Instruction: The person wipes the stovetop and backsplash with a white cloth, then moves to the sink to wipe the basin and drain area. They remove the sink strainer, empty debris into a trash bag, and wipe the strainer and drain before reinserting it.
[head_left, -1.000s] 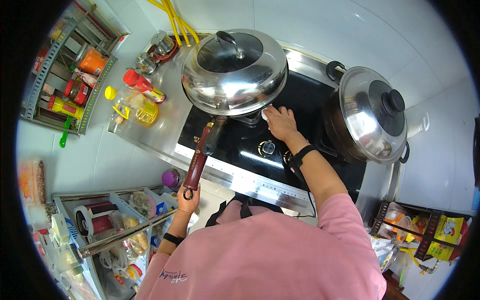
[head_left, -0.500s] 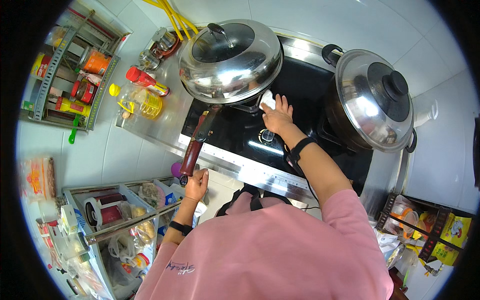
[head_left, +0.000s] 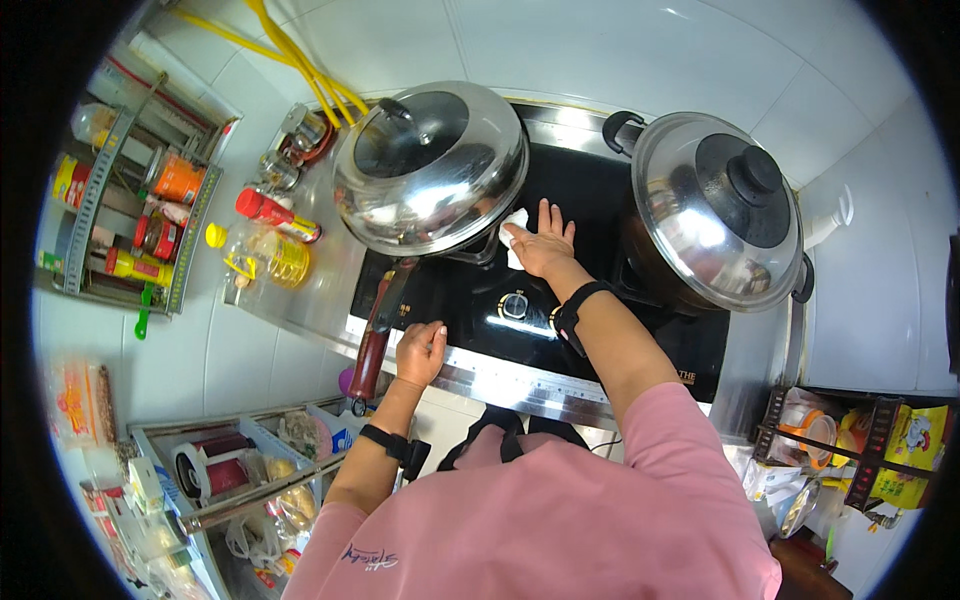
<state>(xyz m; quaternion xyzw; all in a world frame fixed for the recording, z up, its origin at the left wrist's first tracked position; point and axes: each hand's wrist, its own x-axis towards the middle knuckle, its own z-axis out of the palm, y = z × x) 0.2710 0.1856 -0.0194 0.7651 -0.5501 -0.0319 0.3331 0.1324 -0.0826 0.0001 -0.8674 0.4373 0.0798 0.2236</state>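
Note:
My right hand (head_left: 543, 246) presses a crumpled white cloth or tissue (head_left: 515, 238) onto the black glass top of the gas stove (head_left: 565, 180). Its thumb lies over the cloth, and the other fingers stretch forward. Close on the left stands a wok with a domed steel lid (head_left: 430, 170). The wok's dark red-brown handle (head_left: 372, 350) points toward me. My left hand (head_left: 421, 353) is curled closed over the stove's front edge, just right of that handle and apart from it; nothing shows in it. A round control knob (head_left: 513, 305) sits between my hands.
A large lidded pot (head_left: 715, 210) stands on the right burner. Left of the stove are an oil bottle (head_left: 275, 255), a red-capped bottle (head_left: 278, 215) and small metal jars (head_left: 300, 130). A wall rack (head_left: 90, 200) holds seasonings. Shelves (head_left: 240, 480) stand lower left, a basket rack (head_left: 850, 450) lower right.
My left hand has moved right and forward, from beside the wok handle's end to the stove's front edge. My right hand's fingers reach slightly farther forward past the cloth. The whole view has shifted.

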